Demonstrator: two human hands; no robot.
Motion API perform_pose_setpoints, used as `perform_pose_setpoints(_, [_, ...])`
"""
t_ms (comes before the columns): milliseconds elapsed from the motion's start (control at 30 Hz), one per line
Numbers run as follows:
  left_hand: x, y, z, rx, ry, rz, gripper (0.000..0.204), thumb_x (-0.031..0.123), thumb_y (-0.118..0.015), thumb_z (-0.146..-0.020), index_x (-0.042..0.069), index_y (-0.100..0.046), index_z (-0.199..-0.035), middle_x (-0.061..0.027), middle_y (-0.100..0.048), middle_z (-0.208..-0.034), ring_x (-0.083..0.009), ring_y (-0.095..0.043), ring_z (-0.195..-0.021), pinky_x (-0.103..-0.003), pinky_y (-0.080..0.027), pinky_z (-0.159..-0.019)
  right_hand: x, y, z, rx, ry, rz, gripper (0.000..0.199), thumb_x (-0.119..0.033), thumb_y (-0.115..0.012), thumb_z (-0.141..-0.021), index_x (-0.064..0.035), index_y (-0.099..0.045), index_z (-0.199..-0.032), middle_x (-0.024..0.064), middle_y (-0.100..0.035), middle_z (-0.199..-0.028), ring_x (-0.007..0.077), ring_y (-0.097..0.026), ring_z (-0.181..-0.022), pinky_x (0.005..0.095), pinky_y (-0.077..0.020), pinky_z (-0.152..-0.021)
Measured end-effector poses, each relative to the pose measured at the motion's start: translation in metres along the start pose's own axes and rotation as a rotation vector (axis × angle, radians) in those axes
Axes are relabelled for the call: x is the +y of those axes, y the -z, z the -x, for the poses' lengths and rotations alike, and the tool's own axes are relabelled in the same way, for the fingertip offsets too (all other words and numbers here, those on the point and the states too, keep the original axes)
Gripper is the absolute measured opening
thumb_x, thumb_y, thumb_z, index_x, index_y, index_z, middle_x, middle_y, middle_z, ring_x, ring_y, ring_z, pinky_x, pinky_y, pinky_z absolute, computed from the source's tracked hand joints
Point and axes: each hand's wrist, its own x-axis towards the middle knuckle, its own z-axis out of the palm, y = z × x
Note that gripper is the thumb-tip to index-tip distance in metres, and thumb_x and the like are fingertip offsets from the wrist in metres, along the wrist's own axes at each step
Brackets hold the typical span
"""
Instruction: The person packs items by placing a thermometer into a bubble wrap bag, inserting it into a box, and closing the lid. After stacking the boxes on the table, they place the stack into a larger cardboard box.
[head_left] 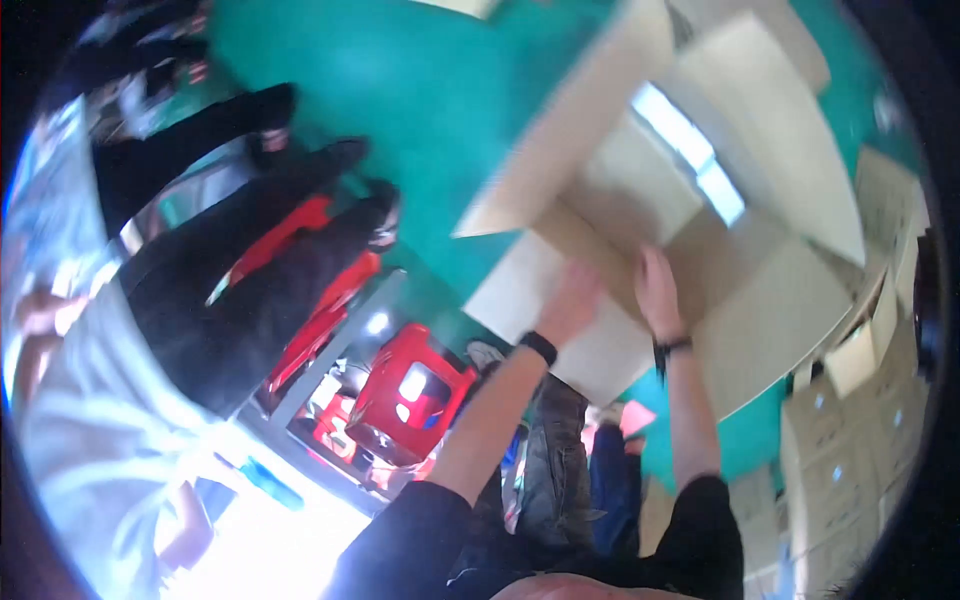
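Note:
A large brown cardboard box (770, 320) stands with its top flaps spread, in front of me on the green floor. My left hand (573, 300) reaches over the near left flap; its fingers are smeared by motion, and whether it grips anything cannot be made out. Over the box's mouth is my right hand (657, 295), with fingers stretched out and nothing visible in them. Two bright white strips (690, 145) show along the far right inner side of the box; what they are is unclear. Dark bands circle both wrists.
On the left a co-worker in a light shirt and black trousers (200, 270) stands by a brightly lit table (290, 530). A red plastic stool (410, 395) is near the table. Stacked cardboard cartons (840, 450) rise at the right.

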Motion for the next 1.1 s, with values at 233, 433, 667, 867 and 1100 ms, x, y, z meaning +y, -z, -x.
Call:
perform_pose_setpoints(233, [0.088,0.174,0.146,-0.416,0.24,0.71,0.018,0.015,-0.057,-0.08,0.009,-0.068,-0.093,-0.0169,-0.068,-0.092,-0.0356,-0.066,-0.095,-0.046,-0.051,-0.086,0.174,0.111,0.315,-0.468,-0.205,0.562,0.02,-0.017,-0.052,-0.091,-0.0049,-0.063,-0.101,0.0173,-0.066,-0.096,0.0362,-0.063,-0.089,0.0476,-0.0494,-0.076])
perform_pose_setpoints(433, [0.098,0.259,0.439,0.057,1.072,0.957,0.027,0.009,-0.057,-0.08,0.009,-0.066,-0.105,-0.0198,-0.068,-0.097,-0.0362,-0.065,-0.093,-0.046,-0.052,-0.083,0.024,0.082,0.272,-0.852,-0.433,0.276,0.024,-0.012,-0.056,-0.088,-0.0067,-0.062,-0.111,0.0121,-0.067,-0.1,0.0285,-0.064,-0.088,0.0414,-0.0511,-0.078])
perform_pose_setpoints(667, [0.147,0.167,0.61,0.652,1.517,0.876,0.037,-0.006,-0.054,-0.071,0.009,-0.067,-0.102,-0.0163,-0.065,-0.1,-0.0359,-0.062,-0.099,-0.044,-0.049,-0.089,-0.145,0.048,0.139,-0.8,-0.343,0.124,0.023,-0.013,-0.055,-0.091,-0.0051,-0.061,-0.111,0.0093,-0.067,-0.097,0.022,-0.064,-0.084,0.036,-0.0519,-0.075])
perform_pose_setpoints(867, [0.18,0.164,0.643,1.227,1.88,0.86,0.025,-0.002,-0.05,-0.077,0.006,-0.064,-0.096,-0.0181,-0.064,-0.101,-0.0349,-0.062,-0.098,-0.041,-0.05,-0.085,-0.293,-0.011,0.121,-0.938,-0.113,0.2,0.022,-0.014,-0.054,-0.093,-0.0037,-0.06,-0.112,0.0073,-0.067,-0.095,0.0172,-0.065,-0.081,0.0317,-0.0525,-0.074])
perform_pose_setpoints(1100, [0.185,0.144,0.75,1.596,2.15,0.855,0.026,0.004,-0.053,-0.084,0.008,-0.061,-0.108,-0.0177,-0.063,-0.104,-0.0346,-0.063,-0.096,-0.042,-0.051,-0.079,-0.443,-0.061,0.182,-1.172,0.288,0.225,0.03,-0.019,-0.055,-0.095,-0.0022,-0.059,-0.119,0.0086,-0.068,-0.095,0.0168,-0.065,-0.084,0.031,-0.0523,-0.077])
